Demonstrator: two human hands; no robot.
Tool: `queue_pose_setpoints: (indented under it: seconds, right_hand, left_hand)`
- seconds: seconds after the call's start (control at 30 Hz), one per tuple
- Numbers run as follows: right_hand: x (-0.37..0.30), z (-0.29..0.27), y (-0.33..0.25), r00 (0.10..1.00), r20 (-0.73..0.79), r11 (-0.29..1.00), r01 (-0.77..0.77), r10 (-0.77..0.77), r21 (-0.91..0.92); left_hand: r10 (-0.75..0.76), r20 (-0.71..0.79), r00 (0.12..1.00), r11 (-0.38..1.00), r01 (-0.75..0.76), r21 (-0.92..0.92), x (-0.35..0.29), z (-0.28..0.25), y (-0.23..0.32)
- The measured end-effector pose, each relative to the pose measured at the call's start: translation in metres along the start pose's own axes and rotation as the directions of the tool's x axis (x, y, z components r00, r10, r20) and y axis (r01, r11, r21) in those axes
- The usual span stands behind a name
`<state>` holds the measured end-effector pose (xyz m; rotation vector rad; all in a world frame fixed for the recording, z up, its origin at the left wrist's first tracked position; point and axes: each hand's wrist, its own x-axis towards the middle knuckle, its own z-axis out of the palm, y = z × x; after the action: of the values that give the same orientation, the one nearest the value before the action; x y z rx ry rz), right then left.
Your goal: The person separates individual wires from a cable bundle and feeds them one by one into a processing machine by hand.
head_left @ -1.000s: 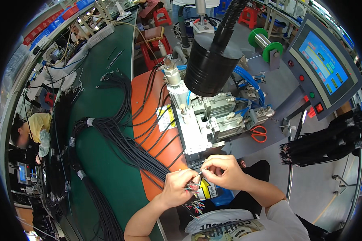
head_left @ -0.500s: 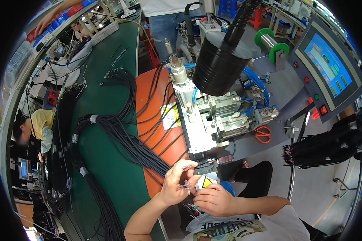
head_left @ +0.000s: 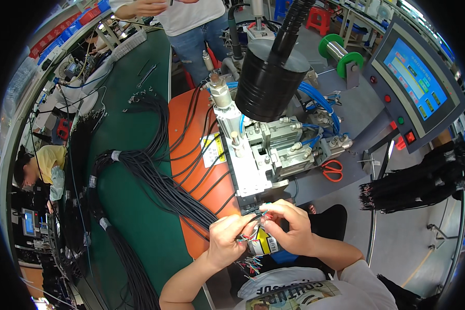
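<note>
My left hand [head_left: 226,238] is closed around a black cable, close to the front end of the metal machine [head_left: 249,165]. Thin coloured wires [head_left: 247,237] stick out below its fingers. Facing it, my right hand [head_left: 290,228] pinches the stripped, coloured wire end [head_left: 266,215] of the cable. Between and below both hands shows a yellow-and-white label [head_left: 266,243] on a pale part. A thick bundle of black cables [head_left: 163,185] runs from the green table to my left hand. More coloured wire ends [head_left: 250,264] hang over my lap.
A black cylindrical lamp [head_left: 271,80] hangs over the machine. Red-handled scissors [head_left: 332,170] lie right of it, below a touch screen panel [head_left: 416,77]. Black cables [head_left: 413,175] hang on a rack at right. Another person [head_left: 191,26] stands behind the machine.
My right hand has risen from near my lap to the wire end beside my left hand. The person behind the machine has moved their arms in front of their body. The view has shifted slightly.
</note>
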<state>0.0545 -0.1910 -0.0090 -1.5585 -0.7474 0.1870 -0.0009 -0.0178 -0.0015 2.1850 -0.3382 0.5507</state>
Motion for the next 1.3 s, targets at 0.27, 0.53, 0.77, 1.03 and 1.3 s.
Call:
queue_pose_setpoints:
  seconds: [0.27,0.53,0.77,1.03,1.3]
  right_hand:
    - [0.004,-0.013,-0.001,0.917,0.136,0.758,-0.388,0.375,0.524]
    - [0.006,-0.021,-0.003,0.898,0.198,0.785,-0.440,0.394,0.436]
    - [0.007,-0.023,0.001,0.952,0.117,0.873,-0.307,0.284,0.380]
    - [0.002,-0.011,0.014,0.996,0.091,0.999,-0.019,0.016,0.036]
    - [0.007,-0.014,0.005,0.846,0.347,0.646,-0.533,0.404,0.547]
  left_hand:
    - [0.054,0.019,0.998,0.987,-0.057,0.150,-0.003,0.004,-0.002]
    - [0.104,0.039,0.994,0.970,-0.110,0.217,-0.003,0.004,-0.002]
    - [0.131,0.051,0.990,0.963,-0.139,0.232,-0.003,0.004,-0.002]
    - [0.122,0.139,0.983,0.980,-0.142,0.141,-0.005,0.003,0.000]
    - [0.069,0.136,0.988,0.993,-0.081,0.083,-0.005,-0.001,0.002]
